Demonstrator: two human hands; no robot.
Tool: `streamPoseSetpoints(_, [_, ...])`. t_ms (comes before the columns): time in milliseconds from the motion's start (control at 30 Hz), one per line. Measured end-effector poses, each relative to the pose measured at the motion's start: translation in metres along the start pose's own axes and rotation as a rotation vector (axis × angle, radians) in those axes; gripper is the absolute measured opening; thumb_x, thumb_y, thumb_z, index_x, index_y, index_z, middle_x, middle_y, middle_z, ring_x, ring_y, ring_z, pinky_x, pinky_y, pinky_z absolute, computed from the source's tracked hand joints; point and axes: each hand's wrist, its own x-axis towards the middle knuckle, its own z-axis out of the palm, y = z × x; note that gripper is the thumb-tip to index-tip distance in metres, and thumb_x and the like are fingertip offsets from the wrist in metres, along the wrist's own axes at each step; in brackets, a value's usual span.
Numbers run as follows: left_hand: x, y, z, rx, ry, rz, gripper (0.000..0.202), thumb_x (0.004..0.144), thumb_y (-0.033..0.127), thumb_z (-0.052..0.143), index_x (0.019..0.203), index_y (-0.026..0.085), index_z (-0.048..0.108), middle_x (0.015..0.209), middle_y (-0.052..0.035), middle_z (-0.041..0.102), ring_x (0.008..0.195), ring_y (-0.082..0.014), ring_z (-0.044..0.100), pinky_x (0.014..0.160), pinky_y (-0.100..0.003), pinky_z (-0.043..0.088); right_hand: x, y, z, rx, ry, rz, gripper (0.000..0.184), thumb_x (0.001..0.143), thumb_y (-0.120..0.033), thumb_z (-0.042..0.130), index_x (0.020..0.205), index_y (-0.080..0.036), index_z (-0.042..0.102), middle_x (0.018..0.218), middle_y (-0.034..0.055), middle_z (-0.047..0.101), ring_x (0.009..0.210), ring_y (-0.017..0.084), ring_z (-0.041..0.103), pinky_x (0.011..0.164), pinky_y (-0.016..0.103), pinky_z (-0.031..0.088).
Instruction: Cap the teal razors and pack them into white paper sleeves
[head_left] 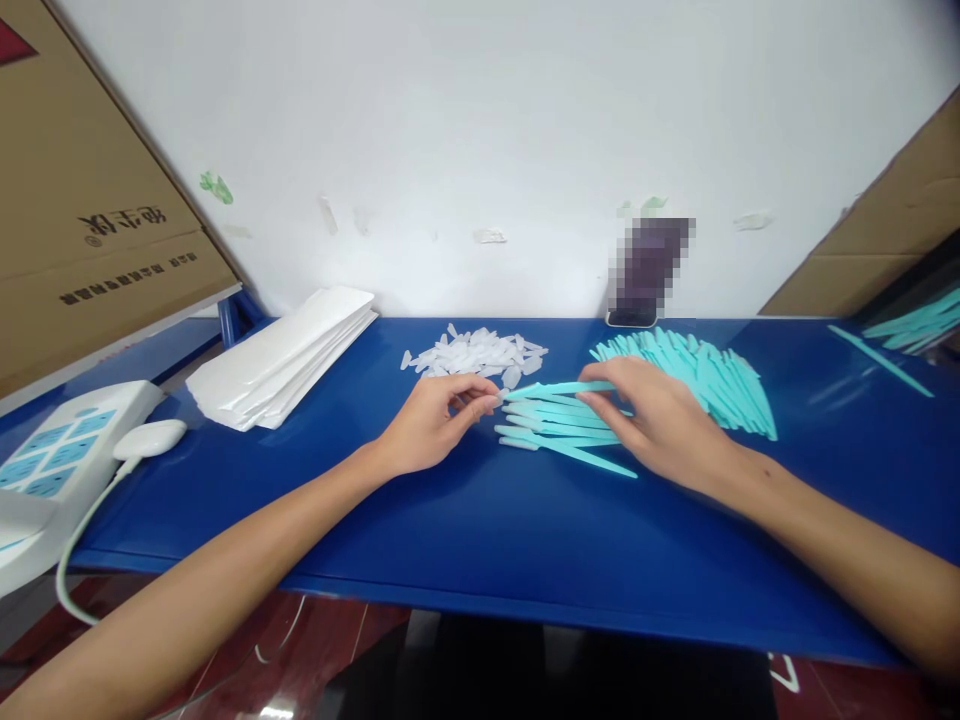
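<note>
Above the glossy blue counter (450, 540), the right hand (652, 415) pinches a slim turquoise plastic stick (556, 389); at its left end, the left hand (439, 425) pinches a small translucent cap (504, 396), nearer than the whitish plastic cap pile (480, 353).

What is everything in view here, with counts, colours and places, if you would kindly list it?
Held razor-like stick: one, turquoise, between the hands
Row of capped sticks: several, turquoise, below it
Fanned stick pile: many, turquoise, right of centre
Loose stick: one, turquoise, far right; more at the edge
Small caps: many, translucent white, centre back
Packets: several, white, left
Power strip: one, white and blue, left edge
Plug: one, white, at strip, cable attached
Phone: one, dark, pixelated, against wall
Cardboard boxes: two, brown, both sides
Table: one, blue, beneath
Wall: one, white, behind
Floor: one, dark red, below
Left hand: one, bare, stick's left end
Right hand: one, bare, stick's right end
</note>
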Motion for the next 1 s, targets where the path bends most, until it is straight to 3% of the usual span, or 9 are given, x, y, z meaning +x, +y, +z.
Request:
streamPoseSetpoints(133, [0.000, 0.001, 0.004, 0.011, -0.010, 0.040, 0.022, 0.097, 0.033, 0.060, 0.098, 0.016, 0.073, 0.088, -0.0047, 0.074, 0.073, -0.0135, 0.064, 0.067, -0.024, 0.053, 0.000, -0.004, 0.003, -0.002, -0.009, -0.034, 0.018, 0.103, -0.028, 0.046, 0.113, -0.019, 0.059, 0.100, 0.0092, 0.070, 0.088, 0.023, 0.063, 0.079, 0.036, 0.048])
streamPoseSetpoints(333, [0.001, 0.005, 0.010, 0.126, 0.041, 0.189, 0.019, 0.099, 0.028, 0.059, 0.095, 0.016, 0.073, 0.082, -0.0039, 0.072, 0.071, -0.0128, 0.063, 0.065, -0.024, 0.049, 0.001, -0.018, 0.009, -0.027, -0.036, -0.119, 0.021, 0.104, -0.024, 0.042, 0.112, -0.016, 0.060, 0.091, 0.0082, 0.066, 0.077, 0.020, 0.060, 0.068, 0.033, 0.047])
streamPoseSetpoints(467, [0.003, -0.001, 0.014, 0.243, 0.041, 0.304, 0.018, 0.099, 0.028, 0.060, 0.098, 0.017, 0.074, 0.081, -0.0032, 0.072, 0.071, -0.0136, 0.063, 0.068, -0.025, 0.049, 0.002, -0.025, 0.006, -0.085, -0.105, -0.052, 0.027, 0.103, -0.036, 0.046, 0.116, -0.017, 0.061, 0.109, 0.0111, 0.067, 0.092, 0.024, 0.063, 0.080, 0.039, 0.049])
streamPoseSetpoints(600, [0.002, -0.008, 0.019, 0.358, -0.005, 0.350, 0.021, 0.099, 0.033, 0.059, 0.102, 0.018, 0.073, 0.090, -0.0058, 0.074, 0.083, -0.0181, 0.065, 0.077, -0.030, 0.051, 0.006, -0.027, 0.000, -0.113, -0.313, 0.085, 0.071, 0.090, -0.061, 0.057, 0.145, -0.017, 0.046, 0.143, 0.0166, 0.053, 0.122, 0.036, 0.055, 0.096, 0.049, 0.047])
streamPoseSetpoints(667, [0.000, -0.008, 0.020, 0.380, -0.033, 0.345, 0.025, 0.100, 0.037, 0.057, 0.110, 0.018, 0.071, 0.102, -0.0082, 0.073, 0.095, -0.0205, 0.066, 0.084, -0.033, 0.053, 0.012, -0.024, -0.002, -0.122, -0.461, 0.163, 0.087, 0.084, -0.067, 0.058, 0.151, -0.014, 0.040, 0.146, 0.0186, 0.049, 0.126, 0.039, 0.052, 0.098, 0.051, 0.047])
streamPoseSetpoints(733, [-0.001, -0.007, 0.017, 0.386, -0.025, 0.341, 0.029, 0.102, 0.038, 0.053, 0.118, 0.018, 0.068, 0.111, -0.0097, 0.070, 0.103, -0.0213, 0.066, 0.089, -0.034, 0.052, 0.023, -0.020, -0.005, -0.127, -0.612, 0.228, 0.090, 0.081, -0.067, 0.058, 0.151, -0.013, 0.041, 0.140, 0.0193, 0.053, 0.125, 0.040, 0.052, 0.097, 0.051, 0.048])
streamPoseSetpoints(867, [0.005, -0.010, -0.006, 0.516, 0.126, 0.338, 0.031, 0.103, 0.035, 0.047, 0.121, 0.020, 0.067, 0.112, -0.0098, 0.068, 0.104, -0.0225, 0.063, 0.091, -0.037, 0.051, 0.049, -0.015, -0.015, -0.117, -0.838, 0.277, 0.081, 0.076, -0.061, 0.061, 0.141, -0.014, 0.050, 0.132, 0.0189, 0.056, 0.125, 0.041, 0.053, 0.089, 0.047, 0.051])
streamPoseSetpoints(1000, [0.014, -0.028, -0.062, 0.816, 0.351, 0.173, 0.037, 0.099, 0.041, 0.047, 0.120, 0.020, 0.068, 0.119, -0.0132, 0.065, 0.113, -0.0312, 0.056, 0.100, -0.048, 0.043, 0.066, -0.015, -0.016, -0.084, -0.923, 0.235, 0.057, 0.075, -0.055, 0.064, 0.117, -0.017, 0.059, 0.115, 0.0157, 0.063, 0.100, 0.034, 0.065, 0.071, 0.041, 0.053])
